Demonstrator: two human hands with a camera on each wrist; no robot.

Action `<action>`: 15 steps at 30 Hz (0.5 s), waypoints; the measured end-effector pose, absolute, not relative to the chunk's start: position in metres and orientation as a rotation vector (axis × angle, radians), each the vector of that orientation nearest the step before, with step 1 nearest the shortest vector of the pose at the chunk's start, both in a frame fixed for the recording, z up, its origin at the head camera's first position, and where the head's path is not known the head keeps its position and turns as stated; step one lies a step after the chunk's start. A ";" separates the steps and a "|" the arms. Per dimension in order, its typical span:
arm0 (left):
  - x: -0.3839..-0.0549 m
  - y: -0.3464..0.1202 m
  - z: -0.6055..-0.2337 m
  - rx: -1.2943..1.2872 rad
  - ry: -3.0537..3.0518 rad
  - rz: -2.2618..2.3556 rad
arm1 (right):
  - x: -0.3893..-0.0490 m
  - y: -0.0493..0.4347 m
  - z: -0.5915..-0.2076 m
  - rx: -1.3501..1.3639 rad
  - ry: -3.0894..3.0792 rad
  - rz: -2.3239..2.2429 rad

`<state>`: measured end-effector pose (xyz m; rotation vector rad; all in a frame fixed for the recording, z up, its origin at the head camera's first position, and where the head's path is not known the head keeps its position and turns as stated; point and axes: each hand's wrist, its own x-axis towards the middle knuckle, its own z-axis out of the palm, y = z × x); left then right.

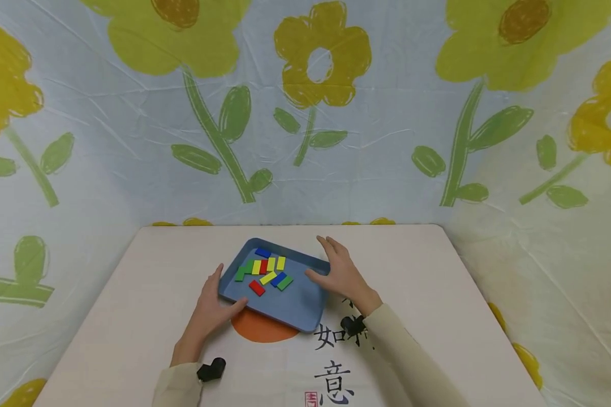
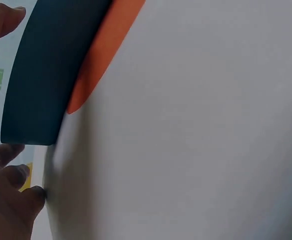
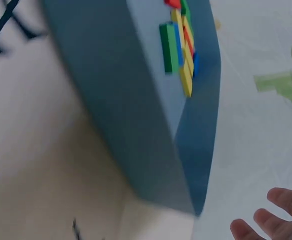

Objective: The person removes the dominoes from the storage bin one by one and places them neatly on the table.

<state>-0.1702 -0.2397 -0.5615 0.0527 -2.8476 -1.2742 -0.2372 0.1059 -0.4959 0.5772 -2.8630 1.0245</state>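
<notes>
Tray (image 1: 302,302) at an angle over the tabletop (image 1: 412,271), partly covering an orange disc (image 1: 265,329); cannot tell if lifted. Coloured blocks (image 1: 267,278) inside, mostly toward its left half. Left hand (image 1: 209,312) at the tray's left end, grip spread, thumb by the near rim. Right hand (image 1: 345,277) at the far right corner, grip spread, contact unclear.

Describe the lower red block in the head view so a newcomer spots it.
Start at the pale table and find the blue tray. Inside, the red block lies closest to the near rim; the other red block is flanked by yellow blocks.
</notes>
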 end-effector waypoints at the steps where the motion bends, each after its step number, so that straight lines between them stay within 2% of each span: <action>1: -0.170 -0.239 -0.563 0.058 -2.856 -1.280 | -0.238 0.101 -0.496 0.575 -2.873 1.040; 15: -0.167 -0.234 -0.564 0.133 -2.932 -1.269 | -0.247 0.051 -0.497 0.545 -2.991 1.173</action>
